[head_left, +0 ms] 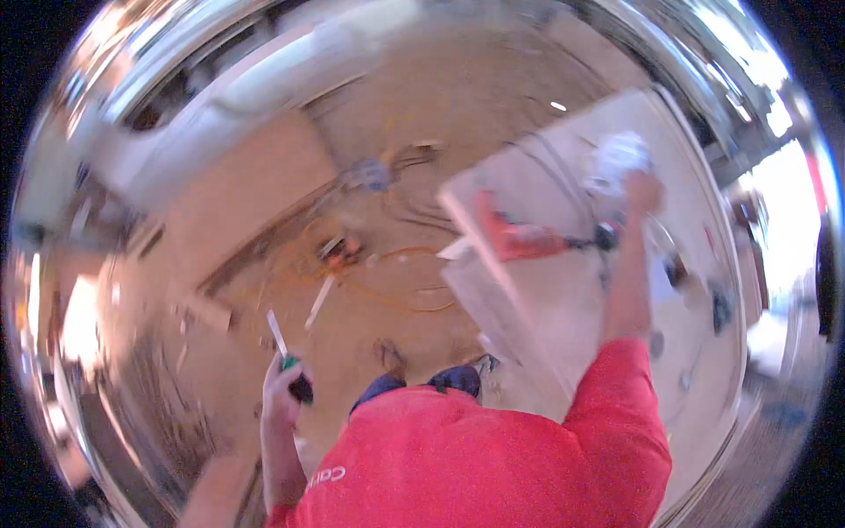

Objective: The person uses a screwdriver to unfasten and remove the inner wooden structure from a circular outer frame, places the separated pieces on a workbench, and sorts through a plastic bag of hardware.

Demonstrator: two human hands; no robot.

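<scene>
My left hand (pixel 280 394), low at the left, is closed around a green-and-black handled tool (pixel 299 380). A narrow pale strip or blade sticks up from it; blur hides its exact kind. With my right arm stretched over the pale work table (pixel 550 304), my right hand (pixel 645 191) is closed at a white crumpled plastic bag (pixel 620 158). Its fingers are blurred against the bag. Nearer me on the table lies a red power drill (pixel 519 238) with a dark front end pointing right.
Dark cables run over the table and floor. An orange cord (pixel 409 305) loops on the brown floor near a small orange-and-dark tool (pixel 341 250). A large tan board (pixel 251 189) is at the left. Loose boards (pixel 497 304) lean at the table's near-left edge.
</scene>
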